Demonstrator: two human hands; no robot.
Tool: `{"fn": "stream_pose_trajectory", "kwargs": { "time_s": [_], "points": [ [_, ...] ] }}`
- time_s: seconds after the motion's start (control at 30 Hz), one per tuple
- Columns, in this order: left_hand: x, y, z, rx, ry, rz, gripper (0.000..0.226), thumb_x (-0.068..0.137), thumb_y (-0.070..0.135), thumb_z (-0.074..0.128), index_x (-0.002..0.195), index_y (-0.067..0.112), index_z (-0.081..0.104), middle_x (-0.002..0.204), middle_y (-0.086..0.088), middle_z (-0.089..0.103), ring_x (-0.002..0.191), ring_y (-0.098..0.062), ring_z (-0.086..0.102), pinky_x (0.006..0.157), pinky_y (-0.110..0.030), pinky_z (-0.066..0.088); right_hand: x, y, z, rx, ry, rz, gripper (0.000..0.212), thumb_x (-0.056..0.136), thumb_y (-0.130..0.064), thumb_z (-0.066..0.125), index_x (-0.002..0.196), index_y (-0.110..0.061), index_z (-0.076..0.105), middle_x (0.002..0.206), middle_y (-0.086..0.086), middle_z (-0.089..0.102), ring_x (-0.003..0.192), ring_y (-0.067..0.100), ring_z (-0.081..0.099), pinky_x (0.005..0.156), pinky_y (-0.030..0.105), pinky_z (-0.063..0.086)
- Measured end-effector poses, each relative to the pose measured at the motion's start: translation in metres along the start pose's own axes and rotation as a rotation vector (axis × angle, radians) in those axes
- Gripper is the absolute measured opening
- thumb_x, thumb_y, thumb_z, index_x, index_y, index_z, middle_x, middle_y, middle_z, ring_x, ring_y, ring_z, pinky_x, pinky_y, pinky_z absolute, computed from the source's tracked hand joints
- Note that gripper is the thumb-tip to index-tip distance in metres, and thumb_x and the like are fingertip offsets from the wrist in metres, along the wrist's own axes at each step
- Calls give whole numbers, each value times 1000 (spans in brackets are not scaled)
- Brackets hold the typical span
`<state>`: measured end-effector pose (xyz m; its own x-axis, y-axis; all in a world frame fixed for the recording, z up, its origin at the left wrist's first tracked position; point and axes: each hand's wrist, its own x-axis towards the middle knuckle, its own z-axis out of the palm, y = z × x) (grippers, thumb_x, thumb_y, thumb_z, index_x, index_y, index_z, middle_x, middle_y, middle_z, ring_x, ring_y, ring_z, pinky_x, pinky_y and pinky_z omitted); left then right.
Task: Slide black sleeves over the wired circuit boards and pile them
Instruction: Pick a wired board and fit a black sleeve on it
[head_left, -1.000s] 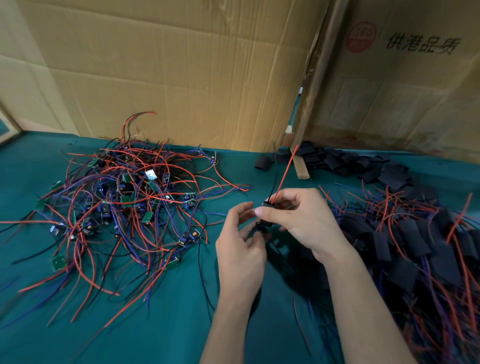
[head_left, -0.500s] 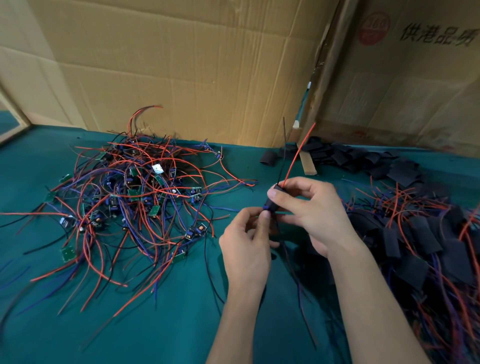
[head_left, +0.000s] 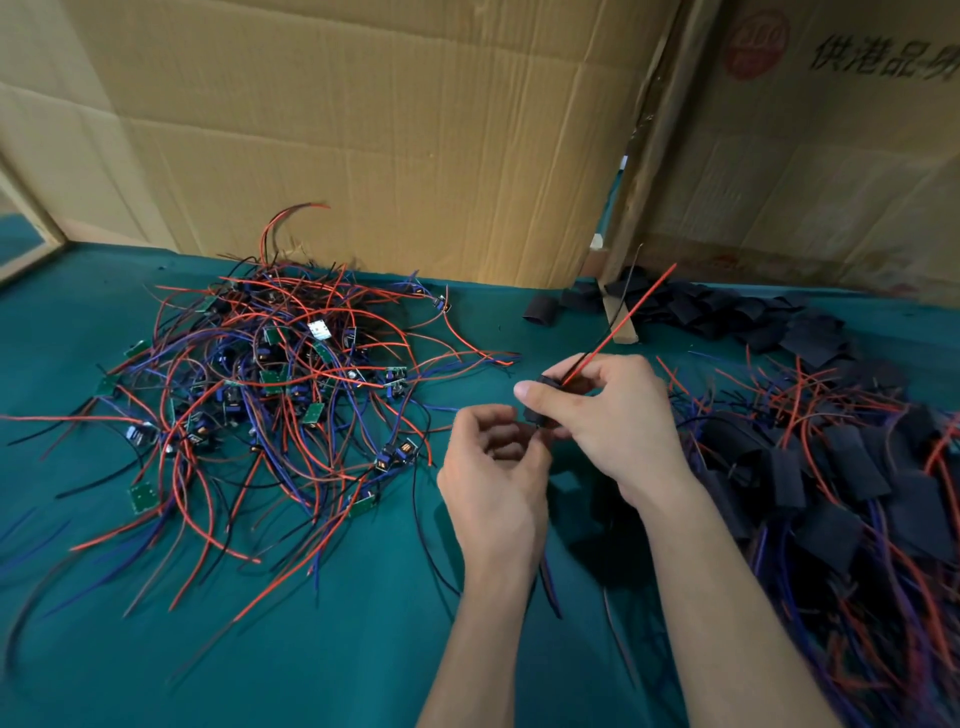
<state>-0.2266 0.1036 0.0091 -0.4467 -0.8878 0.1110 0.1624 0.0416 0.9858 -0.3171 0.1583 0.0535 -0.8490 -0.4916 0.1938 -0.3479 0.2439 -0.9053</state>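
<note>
- A table covered in teal-green cloth (head_left: 322, 665) fills the lower view; flattened brown cardboard sheets (head_left: 363, 140) stand upright along its far edge as a wall.
- A narrow gap between two sheets shows a wooden strip (head_left: 621, 325) whose lower end rests on the cloth.
- The right-hand cardboard panel (head_left: 810, 171) bears a round red stamp (head_left: 757, 44) and dark printed Chinese characters (head_left: 883, 60); both are blurred and run off the edge, so they cannot be read with certainty.
- On the left of the cloth lies a tangled heap of bare circuit boards (head_left: 270, 379) with red, blue and black wires, small green boards showing among them.
- At the far edge, right of the gap, sits a loose pile of empty black sleeves (head_left: 727, 317); one sleeve lies apart to its left.
- On the right, a pile of sleeved boards (head_left: 852, 478) with wires trailing out.
- The right hand (head_left: 608, 415) pinches a black sleeve (head_left: 537, 410) between thumb and curled fingers, above the cloth between the heaps; a red wire (head_left: 621, 325) and a thin black one stick up and away from the grip.
- The left hand (head_left: 493, 478) is just beside and below it, fingers curled in toward the sleeve's lower end; whether they actually grip it or its wires cannot be told.
</note>
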Motion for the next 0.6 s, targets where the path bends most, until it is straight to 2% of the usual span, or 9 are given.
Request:
{"fn": "stream_pose_trajectory", "kwargs": {
  "time_s": [0.13, 0.2, 0.27, 0.3, 0.33, 0.4, 0.47, 0.6],
  "points": [
    [-2, 0, -1, 29, 13, 35, 31, 74, 3, 78, 85, 24, 58, 75, 9, 72, 58, -4, 64, 58, -13, 48, -2, 0, 2, -113, 4, 30, 23, 66, -47, 85, 70, -26, 77, 61, -10, 72, 60, 7, 68, 68, 35, 57],
    [-2, 0, -1, 51, 6, 47, 30, 73, -1, 72, 84, 24, 59, 77, 11, 71, 62, -5, 66, 60, -13, 49, -2, 0, 2, -109, -23, 40, 25, 70, -47, 84, 70, -23, 77, 63, -5, 73, 64, 12, 68, 68, 41, 58],
    [0, 0, -3, 66, -4, 62, 30, 74, -3, 70, 83, 23, 59, 79, 12, 70, 65, -6, 67, 63, -17, 52, -4, -1, 2, -68, -53, 52, 34, 72, -50, 81, 71, -16, 76, 67, 4, 74, 71, 26, 71, 72, 49, 59],
    [0, -1, -4, 75, -11, 63, 29, 75, -3, 70, 83, 23, 59, 80, 12, 69, 63, -8, 67, 63, -21, 53, -5, -1, 3, -54, -63, 52, 39, 73, -52, 79, 72, -14, 75, 67, 6, 73, 72, 29, 70, 69, 48, 58],
    [0, 0, -4, 76, -22, 55, 29, 75, -3, 70, 82, 23, 59, 81, 11, 68, 60, -11, 67, 61, -26, 54, -5, -1, 3, -40, -70, 52, 40, 75, -53, 79, 72, -13, 74, 67, 6, 73, 69, 29, 69, 63, 43, 56],
    [-1, 1, -4, 46, -62, 30, 28, 77, -3, 69, 79, 22, 59, 79, 6, 66, 54, -13, 64, 54, -31, 55, -5, 0, 2, 10, -76, 73, 35, 80, -50, 81, 70, -17, 74, 61, -1, 70, 55, 15, 61, 53, 30, 44],
    [-2, 3, -4, 10, -101, 14, 26, 78, -2, 73, 76, 22, 63, 73, 8, 65, 49, -10, 58, 49, -30, 53, -6, 1, -2, 59, -95, 112, 30, 82, -48, 81, 64, -26, 74, 55, -6, 64, 51, 6, 52, 50, 22, 37],
    [-3, 6, -4, -29, -143, -25, 18, 82, 10, 77, 77, 22, 65, 67, 10, 68, 37, -11, 53, 38, -19, 41, -9, -3, -6, 87, -170, 146, 33, 83, -47, 80, 60, -25, 72, 52, -7, 56, 49, 7, 46, 52, 27, 35]
  ]
}}
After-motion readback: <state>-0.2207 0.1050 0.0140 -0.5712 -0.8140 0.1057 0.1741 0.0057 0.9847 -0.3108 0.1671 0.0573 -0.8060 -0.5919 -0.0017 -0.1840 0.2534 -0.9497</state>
